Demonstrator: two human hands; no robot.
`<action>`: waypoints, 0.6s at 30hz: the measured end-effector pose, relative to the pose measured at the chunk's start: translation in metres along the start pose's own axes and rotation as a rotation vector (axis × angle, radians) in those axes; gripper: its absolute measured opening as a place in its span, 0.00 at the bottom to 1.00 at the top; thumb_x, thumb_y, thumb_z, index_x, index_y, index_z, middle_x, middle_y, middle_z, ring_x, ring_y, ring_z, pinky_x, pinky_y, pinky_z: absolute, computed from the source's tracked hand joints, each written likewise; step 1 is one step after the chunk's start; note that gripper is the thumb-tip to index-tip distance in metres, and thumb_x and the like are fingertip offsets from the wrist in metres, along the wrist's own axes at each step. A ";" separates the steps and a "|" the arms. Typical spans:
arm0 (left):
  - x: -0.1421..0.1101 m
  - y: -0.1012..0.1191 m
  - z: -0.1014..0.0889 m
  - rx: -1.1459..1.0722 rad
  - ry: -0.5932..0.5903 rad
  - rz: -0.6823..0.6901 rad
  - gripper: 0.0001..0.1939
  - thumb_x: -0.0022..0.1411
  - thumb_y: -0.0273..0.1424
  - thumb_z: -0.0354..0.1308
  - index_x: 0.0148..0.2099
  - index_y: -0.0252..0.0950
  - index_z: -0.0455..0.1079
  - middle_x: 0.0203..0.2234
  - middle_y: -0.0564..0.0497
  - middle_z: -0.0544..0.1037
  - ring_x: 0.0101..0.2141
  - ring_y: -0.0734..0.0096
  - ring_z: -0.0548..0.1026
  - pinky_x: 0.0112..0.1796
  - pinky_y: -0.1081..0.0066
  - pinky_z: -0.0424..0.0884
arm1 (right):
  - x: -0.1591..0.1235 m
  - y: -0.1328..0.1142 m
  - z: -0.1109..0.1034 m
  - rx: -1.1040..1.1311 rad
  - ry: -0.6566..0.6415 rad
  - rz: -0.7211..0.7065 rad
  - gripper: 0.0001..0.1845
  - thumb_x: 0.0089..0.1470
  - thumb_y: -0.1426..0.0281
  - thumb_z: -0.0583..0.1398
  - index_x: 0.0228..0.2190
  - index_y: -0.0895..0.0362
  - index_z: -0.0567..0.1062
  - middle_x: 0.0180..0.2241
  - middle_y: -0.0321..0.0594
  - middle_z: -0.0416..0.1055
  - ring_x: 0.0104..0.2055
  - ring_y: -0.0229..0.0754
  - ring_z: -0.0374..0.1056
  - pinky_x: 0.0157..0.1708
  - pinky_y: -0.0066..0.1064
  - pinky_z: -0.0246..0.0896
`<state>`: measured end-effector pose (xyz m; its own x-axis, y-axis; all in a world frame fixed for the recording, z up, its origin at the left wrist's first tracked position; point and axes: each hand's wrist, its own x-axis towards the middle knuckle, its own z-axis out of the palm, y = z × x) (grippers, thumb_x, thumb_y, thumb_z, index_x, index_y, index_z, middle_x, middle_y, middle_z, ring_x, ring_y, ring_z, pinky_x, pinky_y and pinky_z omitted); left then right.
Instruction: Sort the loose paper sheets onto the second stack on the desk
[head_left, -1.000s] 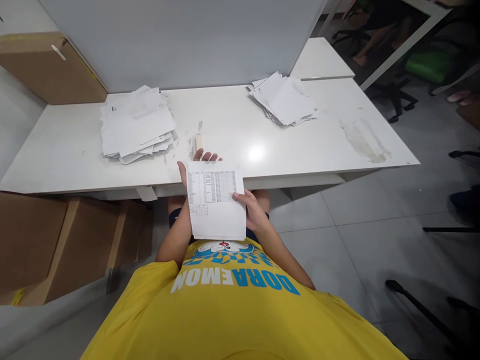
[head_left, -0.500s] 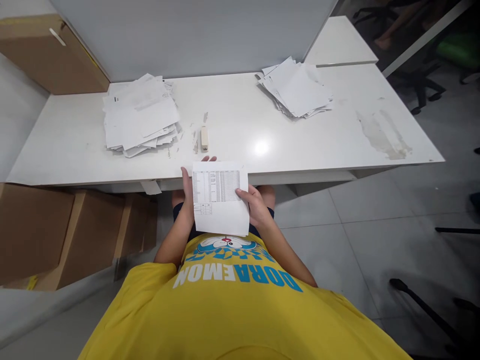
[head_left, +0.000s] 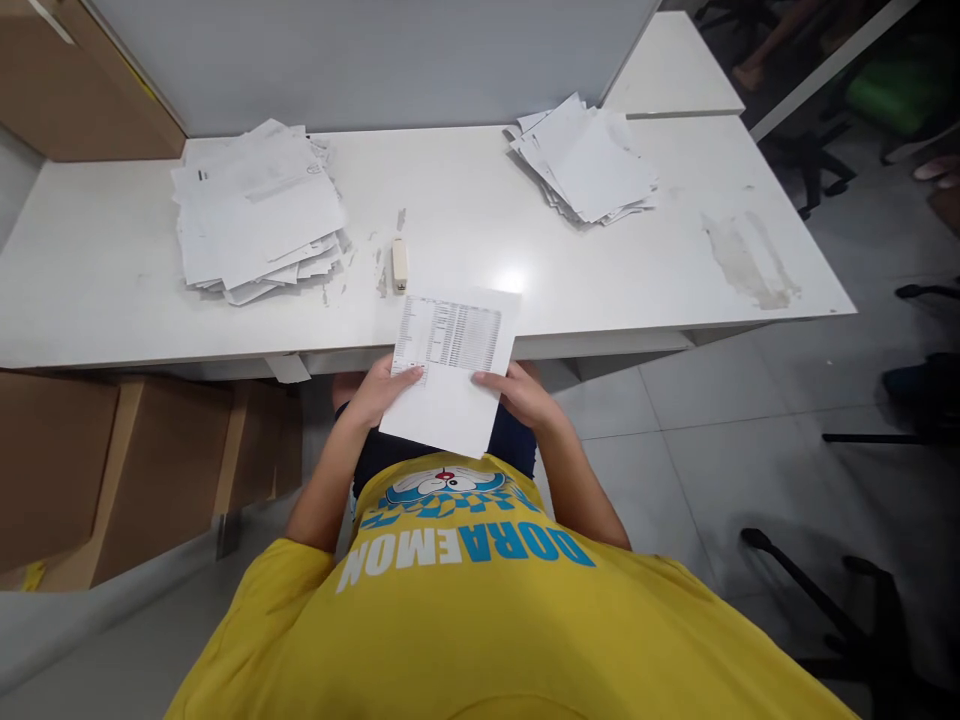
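Observation:
A sheaf of printed paper point(head_left: 442, 410), with a table of small text on its top sheet, is held over my lap at the desk's front edge. My left hand point(head_left: 381, 390) grips its left side, thumb on top and fingers underneath. On the right side, my right hand point(head_left: 521, 393) pinches the paper the same way. How many sheets there are I cannot tell. Just beyond the paper's top edge lies a small cream-coloured stapler point(head_left: 400, 266) on the white desk point(head_left: 442, 190).
A thick, untidy paper stack point(head_left: 259, 210) lies on the desk's left, and a smaller paper stack point(head_left: 589, 165) at the back right. Cardboard boxes point(head_left: 165, 470) stand below left; another box point(head_left: 90, 80) is on the desk. A grey partition point(head_left: 375, 65) closes the back.
My left hand has gone from open beside the paper to gripping its left edge. The paper has risen slightly toward the desk and tilted clockwise. The camera view has shifted a little.

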<state>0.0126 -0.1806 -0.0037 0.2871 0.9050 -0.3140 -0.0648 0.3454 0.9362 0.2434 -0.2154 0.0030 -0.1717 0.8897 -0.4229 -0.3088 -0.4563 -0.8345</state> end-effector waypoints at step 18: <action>0.138 0.055 -0.063 0.771 -0.019 0.697 0.29 0.63 0.56 0.53 0.54 0.43 0.74 0.60 0.44 0.70 0.63 0.55 0.63 0.65 0.53 0.52 | 0.066 0.031 0.044 0.246 0.519 -0.313 0.27 0.42 0.62 0.64 0.46 0.58 0.74 0.45 0.44 0.77 0.46 0.46 0.72 0.37 0.33 0.73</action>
<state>-0.0117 -0.0211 -0.0059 0.4357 0.8368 0.3316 0.4049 -0.5112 0.7581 0.1813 -0.1717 -0.0351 0.4158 0.8434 -0.3402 -0.4869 -0.1095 -0.8666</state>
